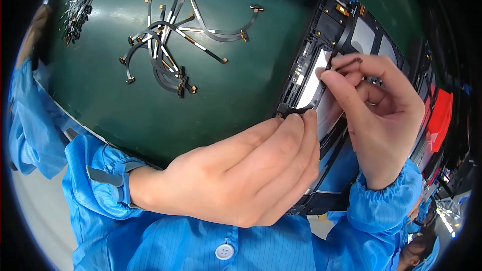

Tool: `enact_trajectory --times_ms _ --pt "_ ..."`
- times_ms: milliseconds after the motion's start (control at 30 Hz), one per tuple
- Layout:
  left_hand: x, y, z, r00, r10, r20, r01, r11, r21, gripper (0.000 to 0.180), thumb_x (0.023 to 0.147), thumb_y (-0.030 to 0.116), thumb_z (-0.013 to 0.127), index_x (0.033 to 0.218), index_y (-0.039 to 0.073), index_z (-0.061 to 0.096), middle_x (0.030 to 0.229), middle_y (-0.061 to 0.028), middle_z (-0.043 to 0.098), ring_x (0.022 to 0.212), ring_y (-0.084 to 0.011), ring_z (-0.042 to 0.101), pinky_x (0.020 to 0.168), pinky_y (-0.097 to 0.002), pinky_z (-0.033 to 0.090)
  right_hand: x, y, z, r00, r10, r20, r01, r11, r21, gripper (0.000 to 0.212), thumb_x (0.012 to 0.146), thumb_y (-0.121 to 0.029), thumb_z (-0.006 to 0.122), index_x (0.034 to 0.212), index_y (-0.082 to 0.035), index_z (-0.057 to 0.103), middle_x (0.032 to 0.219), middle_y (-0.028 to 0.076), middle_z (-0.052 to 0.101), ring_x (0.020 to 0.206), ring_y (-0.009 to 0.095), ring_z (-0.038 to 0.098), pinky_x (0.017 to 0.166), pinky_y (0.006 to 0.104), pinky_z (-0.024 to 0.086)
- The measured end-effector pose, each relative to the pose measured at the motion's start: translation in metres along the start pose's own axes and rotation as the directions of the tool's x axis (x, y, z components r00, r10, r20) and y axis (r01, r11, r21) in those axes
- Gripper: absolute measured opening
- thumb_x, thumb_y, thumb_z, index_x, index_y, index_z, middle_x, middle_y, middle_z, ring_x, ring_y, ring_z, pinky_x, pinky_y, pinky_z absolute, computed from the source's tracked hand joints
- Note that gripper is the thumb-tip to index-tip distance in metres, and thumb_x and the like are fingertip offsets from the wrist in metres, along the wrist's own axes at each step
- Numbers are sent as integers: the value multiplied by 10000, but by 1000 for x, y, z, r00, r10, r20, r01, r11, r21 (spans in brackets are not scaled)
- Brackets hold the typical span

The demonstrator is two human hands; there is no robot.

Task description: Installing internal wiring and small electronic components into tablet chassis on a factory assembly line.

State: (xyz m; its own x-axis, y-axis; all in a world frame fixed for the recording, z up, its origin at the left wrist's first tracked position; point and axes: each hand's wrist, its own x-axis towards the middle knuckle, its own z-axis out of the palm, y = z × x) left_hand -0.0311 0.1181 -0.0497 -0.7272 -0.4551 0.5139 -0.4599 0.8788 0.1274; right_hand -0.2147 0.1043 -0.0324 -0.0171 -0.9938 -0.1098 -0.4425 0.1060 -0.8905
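The green counter point(236, 88) carries everything. At its right side lies a long black device frame point(329, 27), under both hands. The left hand point(246, 170) has its fingers pressed together, their tips on the near end of the frame. The right hand point(381, 105) brings thumb and forefinger close together beside the white strip point(310, 85); I cannot tell what is between the tips. Loose flat cables point(163, 35) lie crossed left of the frame. A smaller cable bundle point(79, 10) lies at far left.
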Motion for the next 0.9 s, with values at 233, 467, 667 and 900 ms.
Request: enact_trajectory --times_ms 233,467,667,900 --pt "-1 0 2 1000 15 -23 -14 999 38 131 693 56 603 792 3 670 908 -109 685 814 -190 647 720 -220 535 3 -1 5 988 -70 -138 68 998 -16 295 837 72 628 1093 -42 536 823 20 499 592 54 568 457 176 441" --pt "-10 -1 -24 997 21 74 -24 999 38 187 714 61 613 879 -11 664 965 -125 675 908 -216 646 808 -257 528 -29 -27 1 910 -380 166 370 566 -737 361 746 92 648 1078 -47 679 1158 112 553 950 236 550 771 303 465" --pt "-28 18 -50 837 -443 321 522 822 -226 650 723 237 713 1240 -84 486 1274 -244 506 1165 -423 486 984 -487 397 -72 3 -36 945 -312 -100 18 353 -935 569 819 -160 684 1338 -55 474 1255 177 530 1238 374 423 1043 480 328" --pt "-33 50 -18 757 -603 250 610 518 -600 657 800 29 611 1375 -54 305 1389 -279 354 1320 -440 314 1083 -565 193 -82 17 -38 995 -85 -50 -4 474 -880 603 896 -262 579 1416 -59 351 1390 171 431 1348 385 308 1118 569 138"
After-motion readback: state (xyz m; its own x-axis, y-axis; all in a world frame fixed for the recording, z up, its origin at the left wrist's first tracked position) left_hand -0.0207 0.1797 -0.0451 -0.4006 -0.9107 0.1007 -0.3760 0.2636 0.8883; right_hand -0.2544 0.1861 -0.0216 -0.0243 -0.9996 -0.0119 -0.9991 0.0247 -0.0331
